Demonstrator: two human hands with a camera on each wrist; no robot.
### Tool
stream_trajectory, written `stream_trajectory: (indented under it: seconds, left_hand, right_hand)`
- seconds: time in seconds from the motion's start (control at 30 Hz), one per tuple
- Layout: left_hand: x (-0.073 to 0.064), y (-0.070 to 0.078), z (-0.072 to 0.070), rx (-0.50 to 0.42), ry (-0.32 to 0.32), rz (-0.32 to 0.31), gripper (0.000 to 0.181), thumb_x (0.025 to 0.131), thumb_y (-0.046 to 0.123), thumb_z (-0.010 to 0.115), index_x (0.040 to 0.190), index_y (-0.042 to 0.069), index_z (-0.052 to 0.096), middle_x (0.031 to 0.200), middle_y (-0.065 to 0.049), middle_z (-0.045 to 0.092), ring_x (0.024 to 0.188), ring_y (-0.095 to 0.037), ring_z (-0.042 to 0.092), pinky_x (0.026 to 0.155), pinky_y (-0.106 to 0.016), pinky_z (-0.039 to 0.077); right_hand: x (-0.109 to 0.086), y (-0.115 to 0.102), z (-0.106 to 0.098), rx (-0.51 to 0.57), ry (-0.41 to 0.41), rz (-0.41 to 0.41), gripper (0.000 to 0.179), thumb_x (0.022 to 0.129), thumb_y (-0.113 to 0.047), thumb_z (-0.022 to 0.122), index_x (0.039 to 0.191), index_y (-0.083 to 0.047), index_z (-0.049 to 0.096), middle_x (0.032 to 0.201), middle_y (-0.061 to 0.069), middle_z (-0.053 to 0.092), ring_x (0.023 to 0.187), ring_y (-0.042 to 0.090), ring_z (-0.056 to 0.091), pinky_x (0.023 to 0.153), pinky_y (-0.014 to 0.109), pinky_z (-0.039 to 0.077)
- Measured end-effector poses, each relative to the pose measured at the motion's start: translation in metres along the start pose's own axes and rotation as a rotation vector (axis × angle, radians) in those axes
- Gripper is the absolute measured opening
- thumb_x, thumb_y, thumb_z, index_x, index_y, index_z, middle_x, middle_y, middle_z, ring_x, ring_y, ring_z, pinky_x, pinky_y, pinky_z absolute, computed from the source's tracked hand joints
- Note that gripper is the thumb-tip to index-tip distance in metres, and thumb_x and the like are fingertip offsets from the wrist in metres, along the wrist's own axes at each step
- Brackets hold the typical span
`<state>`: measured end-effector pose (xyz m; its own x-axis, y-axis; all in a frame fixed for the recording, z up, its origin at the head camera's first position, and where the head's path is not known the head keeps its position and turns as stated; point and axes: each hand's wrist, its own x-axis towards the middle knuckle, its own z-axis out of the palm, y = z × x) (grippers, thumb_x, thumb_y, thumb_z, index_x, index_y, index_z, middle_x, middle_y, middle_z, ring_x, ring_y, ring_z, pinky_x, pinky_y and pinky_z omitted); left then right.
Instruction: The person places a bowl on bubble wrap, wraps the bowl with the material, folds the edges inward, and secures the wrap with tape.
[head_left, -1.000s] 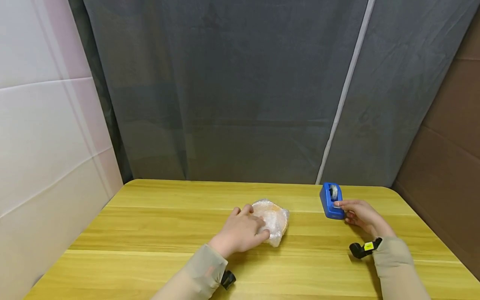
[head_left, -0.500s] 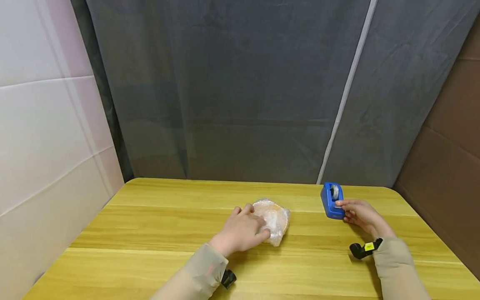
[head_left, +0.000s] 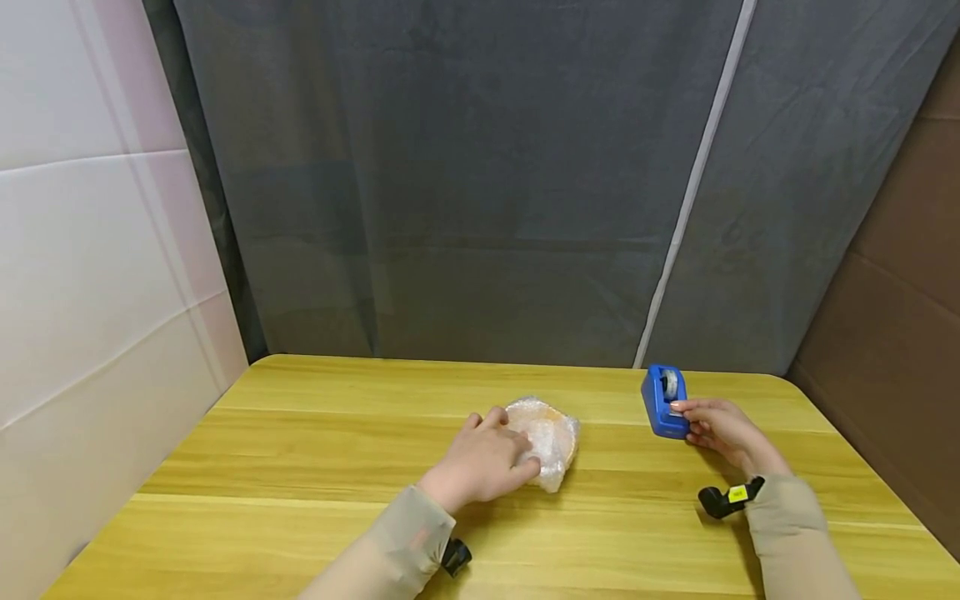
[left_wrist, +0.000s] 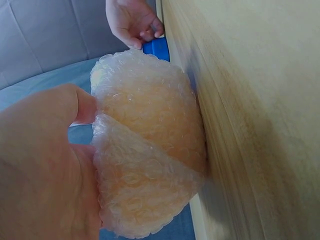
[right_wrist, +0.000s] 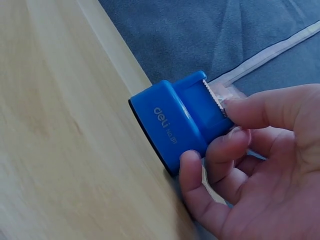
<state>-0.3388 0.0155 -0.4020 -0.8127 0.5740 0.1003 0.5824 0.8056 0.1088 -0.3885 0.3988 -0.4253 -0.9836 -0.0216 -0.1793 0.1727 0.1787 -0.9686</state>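
My left hand point(head_left: 480, 467) rests on top of a round, pale orange thing wrapped in bubble wrap point(head_left: 556, 440), its fingers spread over it. The left wrist view shows the wrapped bundle point(left_wrist: 145, 145) standing on the table under the palm, with a wrap edge running slantwise across it. At the right, my right hand point(head_left: 726, 427) is at the front of a blue tape dispenser point(head_left: 660, 417). In the right wrist view, thumb and forefinger pinch clear tape at the serrated cutter of the dispenser point(right_wrist: 175, 120); other fingertips touch its front.
Both things stand on a yellow wood-grain table point(head_left: 300, 442). A dark grey curtain point(head_left: 480, 183) hangs behind its far edge, with a white panel point(head_left: 97, 208) on the left and a brown one point(head_left: 892, 275) on the right. Small black cameras sit at both wrists.
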Motion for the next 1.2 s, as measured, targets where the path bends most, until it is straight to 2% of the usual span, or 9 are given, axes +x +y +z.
stream_trajectory:
  seconds: [0.17, 0.43, 0.6, 0.83, 1.1, 1.2]
  left_hand:
    - [0.0007, 0.0003, -0.0003, 0.001, 0.003, 0.0, 0.051, 0.095, 0.049, 0.036, 0.123, 0.021, 0.068, 0.126, 0.008, 0.063, 0.125, -0.02, 0.038, 0.099, -0.048, 0.031]
    - [0.0016, 0.0007, -0.0003, 0.006, 0.005, 0.004, 0.051, 0.095, 0.049, 0.035, 0.122, 0.021, 0.068, 0.126, 0.009, 0.063, 0.126, -0.02, 0.038, 0.102, -0.052, 0.029]
    - [0.001, 0.0007, 0.0, 0.004, 0.003, 0.004, 0.052, 0.095, 0.049, 0.035, 0.122, 0.021, 0.069, 0.125, 0.009, 0.063, 0.125, -0.02, 0.038, 0.1, -0.051, 0.031]
    - [0.0001, 0.0005, 0.0, -0.001, -0.001, -0.002, 0.052, 0.095, 0.049, 0.035, 0.123, 0.02, 0.068, 0.126, 0.009, 0.063, 0.125, -0.02, 0.038, 0.101, -0.051, 0.03]
    - [-0.0008, -0.0001, 0.0002, -0.009, 0.005, -0.003, 0.052, 0.095, 0.049, 0.035, 0.122, 0.02, 0.068, 0.125, 0.008, 0.063, 0.125, -0.02, 0.038, 0.099, -0.049, 0.031]
    - [-0.0005, -0.0005, 0.0007, -0.009, 0.007, -0.004, 0.052, 0.095, 0.049, 0.035, 0.122, 0.02, 0.069, 0.124, 0.009, 0.063, 0.125, -0.02, 0.038, 0.099, -0.049, 0.031]
  right_hand:
    - [0.0007, 0.0028, -0.0019, 0.069, -0.033, -0.023, 0.019, 0.098, -0.01, 0.053, 0.092, -0.015, 0.07, 0.092, 0.002, 0.054, 0.074, 0.013, 0.054, 0.072, 0.025, 0.053]
    - [-0.0007, 0.003, -0.005, 0.122, -0.074, -0.036, 0.023, 0.099, -0.013, 0.052, 0.086, -0.022, 0.068, 0.078, -0.002, 0.053, 0.064, 0.008, 0.049, 0.058, 0.021, 0.047]
    - [-0.001, 0.0023, -0.0026, 0.135, -0.048, -0.024, 0.014, 0.097, -0.017, 0.058, 0.087, -0.018, 0.068, 0.085, 0.002, 0.052, 0.071, 0.011, 0.054, 0.069, 0.026, 0.056]
    - [-0.0017, 0.0037, 0.0001, 0.135, -0.041, -0.051, 0.013, 0.097, -0.013, 0.059, 0.089, -0.014, 0.069, 0.09, 0.006, 0.052, 0.077, 0.014, 0.058, 0.076, 0.029, 0.056]
    - [-0.003, 0.0077, 0.0, 0.118, -0.067, -0.117, 0.027, 0.099, 0.0, 0.047, 0.092, -0.012, 0.071, 0.09, 0.002, 0.059, 0.078, 0.012, 0.061, 0.078, 0.027, 0.055]
    - [-0.0039, 0.0091, 0.0, 0.116, -0.073, -0.132, 0.027, 0.098, 0.003, 0.046, 0.094, -0.01, 0.07, 0.091, 0.001, 0.061, 0.08, 0.011, 0.062, 0.079, 0.027, 0.055]
